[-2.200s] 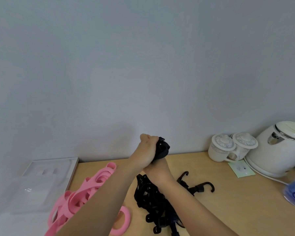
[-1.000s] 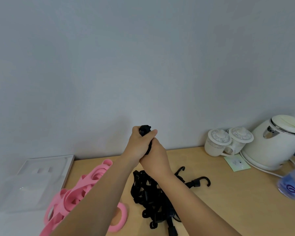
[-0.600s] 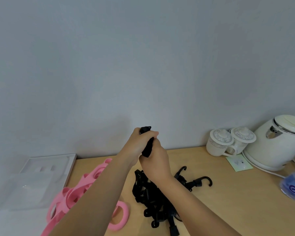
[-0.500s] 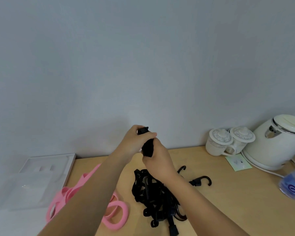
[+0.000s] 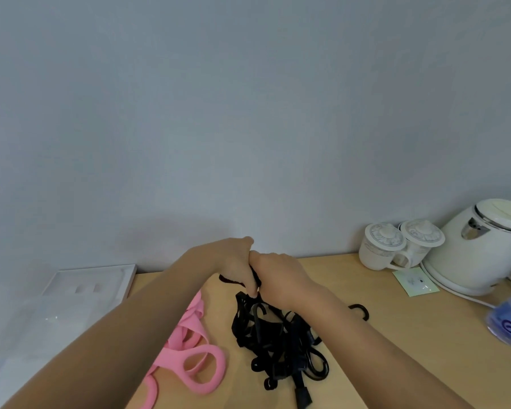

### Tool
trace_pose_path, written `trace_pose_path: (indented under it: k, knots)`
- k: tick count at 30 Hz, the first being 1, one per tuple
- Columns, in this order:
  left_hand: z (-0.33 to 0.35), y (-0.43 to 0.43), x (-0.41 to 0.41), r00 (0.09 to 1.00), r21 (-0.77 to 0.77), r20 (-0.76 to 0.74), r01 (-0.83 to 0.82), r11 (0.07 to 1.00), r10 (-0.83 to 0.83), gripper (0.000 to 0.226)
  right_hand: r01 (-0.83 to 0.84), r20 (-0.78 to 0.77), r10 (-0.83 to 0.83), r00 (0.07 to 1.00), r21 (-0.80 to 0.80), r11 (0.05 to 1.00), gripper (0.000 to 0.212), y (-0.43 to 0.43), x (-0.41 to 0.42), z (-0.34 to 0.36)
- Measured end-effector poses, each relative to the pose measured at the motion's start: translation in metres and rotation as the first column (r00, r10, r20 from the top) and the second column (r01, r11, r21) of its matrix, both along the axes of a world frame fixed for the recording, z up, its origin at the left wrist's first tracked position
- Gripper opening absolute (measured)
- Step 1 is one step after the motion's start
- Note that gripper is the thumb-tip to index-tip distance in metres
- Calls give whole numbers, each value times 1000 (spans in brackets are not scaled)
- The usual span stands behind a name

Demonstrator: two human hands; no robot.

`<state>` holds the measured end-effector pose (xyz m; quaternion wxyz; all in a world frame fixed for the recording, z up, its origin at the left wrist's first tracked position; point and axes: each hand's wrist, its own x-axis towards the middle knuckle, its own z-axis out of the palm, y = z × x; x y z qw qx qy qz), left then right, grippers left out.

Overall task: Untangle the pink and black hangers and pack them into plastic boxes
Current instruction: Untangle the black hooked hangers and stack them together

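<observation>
Head view, black hangers (image 5: 278, 338) below both hands — left hand (image 5: 230, 261), right hand (image 5: 278, 276) pinching them.

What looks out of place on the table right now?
Only the black hangers: a knotted heap under both hands, one hook poking out to the right. The pink hangers lie loose beside them. Nothing looks spilled or broken.

We take this for a home or lodging room: at the right of the frame a white electric kettle (image 5: 481, 246) stands beside two lidded white ceramic cups (image 5: 401, 246) on a light wooden tabletop (image 5: 396, 343), against a plain grey-white wall (image 5: 248, 113).
</observation>
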<state>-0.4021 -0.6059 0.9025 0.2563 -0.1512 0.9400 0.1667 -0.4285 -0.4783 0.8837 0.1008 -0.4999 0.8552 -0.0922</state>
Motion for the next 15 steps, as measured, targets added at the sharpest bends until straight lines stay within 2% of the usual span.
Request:
trace_pose_path:
  k: [2, 4, 9, 11, 13, 15]
  knots:
    - [-11, -1, 1, 1000, -2, -11, 21, 1000, -21, 60, 9, 0, -9, 1000, 7, 1000, 34, 0, 1, -3]
    - [-18, 0, 4, 999, -12, -14, 37, 999, -37, 42, 31, 7, -31, 999, 18, 999, 40, -1, 1, -6]
    - [-29, 1, 8, 989, -170, -139, 32, 985, -56, 19, 75, 12, -75, 997, -51, 996, 25, -5, 3, -13]
    - [-33, -2, 7, 978, -169, -206, -9, 986, -26, 12, 77, 4, -77, 997, -96, 992, 27, -6, 2, -17]
    - [-35, -4, 6, 974, -128, -221, -72, 989, 42, 16, 80, 7, -80, 997, -149, 986, 30, -6, 1, -23]
    - [-39, -6, 6, 974, -76, -194, -134, 988, 117, 13, 81, 33, -76, 997, -214, 973, 45, -5, 1, -29]
